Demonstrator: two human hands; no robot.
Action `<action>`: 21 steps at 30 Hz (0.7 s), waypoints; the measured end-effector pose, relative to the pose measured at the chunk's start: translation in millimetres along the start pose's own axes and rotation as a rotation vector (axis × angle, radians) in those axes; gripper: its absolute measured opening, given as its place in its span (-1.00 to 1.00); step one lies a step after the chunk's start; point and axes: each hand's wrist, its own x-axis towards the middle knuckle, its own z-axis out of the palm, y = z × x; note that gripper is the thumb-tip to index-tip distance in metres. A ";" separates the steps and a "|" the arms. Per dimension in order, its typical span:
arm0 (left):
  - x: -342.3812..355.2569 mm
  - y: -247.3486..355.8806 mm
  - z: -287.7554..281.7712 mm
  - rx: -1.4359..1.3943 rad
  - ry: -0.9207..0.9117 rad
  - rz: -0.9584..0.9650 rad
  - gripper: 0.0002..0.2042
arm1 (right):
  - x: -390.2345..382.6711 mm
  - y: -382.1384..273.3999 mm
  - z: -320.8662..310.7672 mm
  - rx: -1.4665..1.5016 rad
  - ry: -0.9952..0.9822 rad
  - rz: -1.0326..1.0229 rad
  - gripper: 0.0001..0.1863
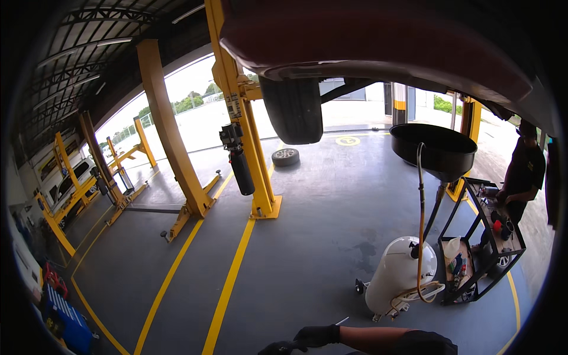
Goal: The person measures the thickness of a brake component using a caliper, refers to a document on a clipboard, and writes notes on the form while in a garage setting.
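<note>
Hiding low, the left hand [278, 348] and right hand [318, 336] have grips I cannot tell; the car [378, 44] is up; what's left is unclear.

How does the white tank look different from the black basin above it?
Colour: the tank is white, the basin black. Shape: the tank is a tall, rounded cylinder, while the basin is wide and shallow. Top: the tank's is closed and domed, the basin's is open. Both have a round outline.
</note>
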 end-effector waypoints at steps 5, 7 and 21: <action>30.2 -81.6 -87.5 0.053 0.247 -0.178 -0.87 | 160.8 -8.5 -47.7 -0.268 -0.064 -0.104 -0.72; 27.5 -117.8 -118.5 0.043 0.281 -0.212 -0.87 | 221.8 -14.5 -55.9 -0.494 -0.096 -0.125 -0.68; 172.8 -386.0 -289.1 -0.507 0.394 -0.462 -0.67 | 566.5 -8.0 -174.9 -0.336 -0.377 -0.031 -0.58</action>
